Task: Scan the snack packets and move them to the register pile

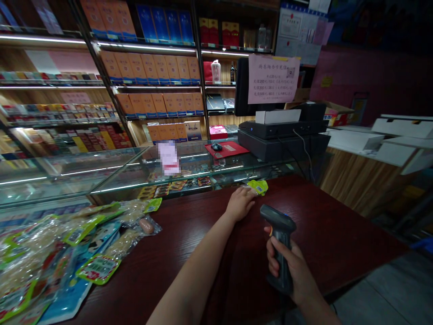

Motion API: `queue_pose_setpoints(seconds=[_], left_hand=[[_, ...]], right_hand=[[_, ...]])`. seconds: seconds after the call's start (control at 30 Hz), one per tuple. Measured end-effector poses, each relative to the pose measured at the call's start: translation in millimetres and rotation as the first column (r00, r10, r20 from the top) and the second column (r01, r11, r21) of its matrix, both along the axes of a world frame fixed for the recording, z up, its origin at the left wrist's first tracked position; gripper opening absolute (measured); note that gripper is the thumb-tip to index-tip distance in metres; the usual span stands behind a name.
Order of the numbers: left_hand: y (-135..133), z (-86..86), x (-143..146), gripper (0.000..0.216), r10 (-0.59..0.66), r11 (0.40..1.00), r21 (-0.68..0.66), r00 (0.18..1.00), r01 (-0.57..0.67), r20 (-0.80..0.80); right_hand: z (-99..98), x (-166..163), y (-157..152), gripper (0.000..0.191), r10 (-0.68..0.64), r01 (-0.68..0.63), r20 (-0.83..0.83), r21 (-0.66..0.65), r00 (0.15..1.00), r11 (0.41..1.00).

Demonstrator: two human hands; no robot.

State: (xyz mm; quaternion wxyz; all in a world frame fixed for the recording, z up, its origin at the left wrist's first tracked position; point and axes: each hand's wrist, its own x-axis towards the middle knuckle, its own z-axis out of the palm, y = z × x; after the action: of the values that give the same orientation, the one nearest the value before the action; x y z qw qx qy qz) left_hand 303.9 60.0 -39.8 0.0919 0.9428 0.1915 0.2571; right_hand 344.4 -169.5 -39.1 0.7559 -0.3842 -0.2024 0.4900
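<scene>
My right hand (pixel 287 266) is wrapped round the handle of a dark grey barcode scanner (pixel 279 221), with a finger at its yellow trigger. The scanner is held upright above the dark red-brown table (pixel 203 262), its head towards the left. Farther forward, my left hand (pixel 241 203) rests low over the table with its fingers on a small snack packet (pixel 259 186). The packet's bright green end sticks out beyond the fingertips; the rest is mostly covered by the hand. On the left lies a heap of clear and green snack packets (pixel 74 239), well apart from both hands.
Behind the table stands a glass display counter (pixel 111 180) with a mouse (pixel 216 146) on a red mat (pixel 230 150). A black cash drawer (pixel 280 144) and a monitor bearing a pink notice (pixel 273 80) are at the back right. Shelves of boxes (pixel 145 65) line the wall.
</scene>
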Motion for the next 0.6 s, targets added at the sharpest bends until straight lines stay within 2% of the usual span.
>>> queue_pose_setpoints(seconds=[0.07, 0.2, 0.33, 0.47, 0.6], left_hand=[[-3.2, -0.3, 4.3, 0.034, 0.000, 1.000, 0.004, 0.997, 0.001, -0.073], [-2.0, -3.3, 12.9, 0.035, 0.120, 0.992, -0.035, 0.989, -0.124, -0.086], [1.5, -5.9, 11.5, 0.040, 0.086, 0.992, -0.091, 0.996, -0.088, -0.026], [-1.9, -3.7, -5.4, 0.042, 0.053, 0.995, -0.080, 0.998, -0.055, -0.022], [-12.0, 5.2, -36.9, 0.036, 0.051, 0.999, -0.015, 0.995, -0.052, -0.084]], right_hand=[[0.7, -0.4, 0.0, 0.035, -0.003, 0.003, -0.005, -0.002, 1.000, 1.000], [2.3, -1.0, 0.7, 0.037, -0.014, 0.014, -0.005, -0.008, 1.000, 1.000], [2.4, -0.4, 1.3, 0.038, -0.014, 0.014, -0.005, -0.004, 1.000, 1.000], [0.0, 0.6, 0.8, 0.039, -0.004, 0.004, -0.003, -0.017, 1.000, 1.000], [-0.3, 0.2, -1.0, 0.037, -0.010, 0.010, 0.008, -0.026, 1.000, 1.000]])
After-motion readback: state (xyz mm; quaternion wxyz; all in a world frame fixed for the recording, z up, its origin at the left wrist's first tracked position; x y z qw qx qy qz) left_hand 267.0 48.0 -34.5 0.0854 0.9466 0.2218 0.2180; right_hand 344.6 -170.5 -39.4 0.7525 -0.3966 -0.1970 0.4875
